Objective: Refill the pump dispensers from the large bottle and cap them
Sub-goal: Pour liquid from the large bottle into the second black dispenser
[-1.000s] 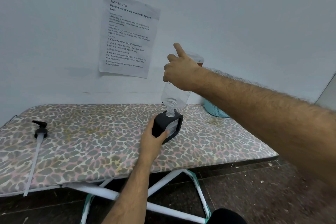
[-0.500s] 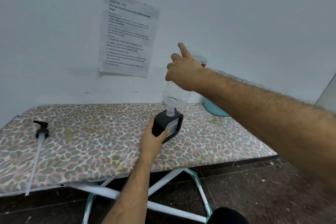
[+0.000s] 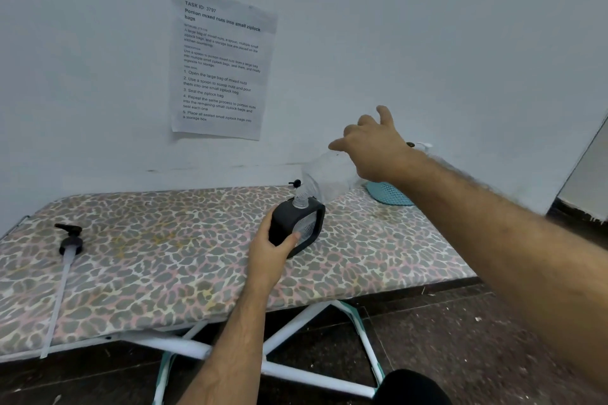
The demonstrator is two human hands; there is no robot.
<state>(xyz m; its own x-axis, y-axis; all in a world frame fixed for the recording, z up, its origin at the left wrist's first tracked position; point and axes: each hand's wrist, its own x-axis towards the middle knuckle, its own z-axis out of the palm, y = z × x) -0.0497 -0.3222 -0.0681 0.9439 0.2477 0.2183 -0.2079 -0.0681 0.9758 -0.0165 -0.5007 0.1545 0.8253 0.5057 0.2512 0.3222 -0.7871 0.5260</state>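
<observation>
Pouring is under way as I read it: my right hand (image 3: 373, 149) grips the large clear bottle (image 3: 329, 176), fingers curled round its body with the forefinger sticking up, and its neck sits tilted over the mouth of the black dispenser (image 3: 297, 227). My left hand (image 3: 271, 250) wraps the dispenser's near side, thumb across its clear window, holding it upright on the counter (image 3: 164, 260).

The risk I see is the neck slipping off that small opening; the bottle leans well over, and a slight lift or sideways drift would send liquid down the dispenser and onto the patterned cover. Overfilling is the other worry, since my thumb hides part of the window. The pump cap (image 3: 69, 242) lies well apart at the left, its tube trailing to the edge.
</observation>
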